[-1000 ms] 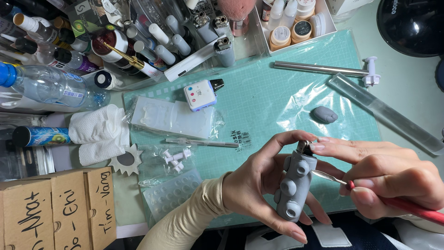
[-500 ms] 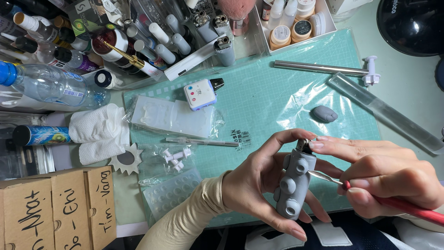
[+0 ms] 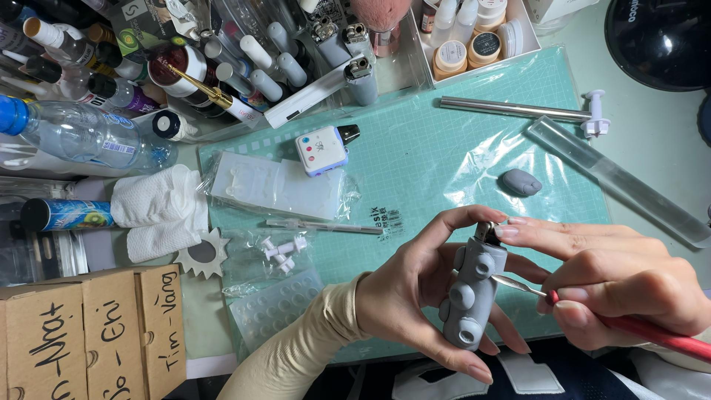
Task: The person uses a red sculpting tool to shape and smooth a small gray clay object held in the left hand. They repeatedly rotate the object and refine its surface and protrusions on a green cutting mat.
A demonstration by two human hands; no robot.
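Grey clay-covered lighter [image 3: 471, 295] upright above the green cutting mat [image 3: 444, 148], left hand [image 3: 415, 285] curled around it, right hand [image 3: 615, 285] pinching a red-handled sculpting tool [image 3: 637, 330], tip touching the clay, small grey clay lump [image 3: 521, 182] nearby on the mat.

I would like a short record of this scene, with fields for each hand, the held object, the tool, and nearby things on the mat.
left hand: grips a grey clay-covered piece from the side and below
held object: grey clay-covered piece, roughly upright, round bumps on its front, small metal top
right hand: holds a tool, forefinger tip at the metal top
tool: red-handled tool, thin metal tip touching the piece's side
mat: green cutting mat under clear plastic
nearby: grey clay lump; metal rod; clear ruler
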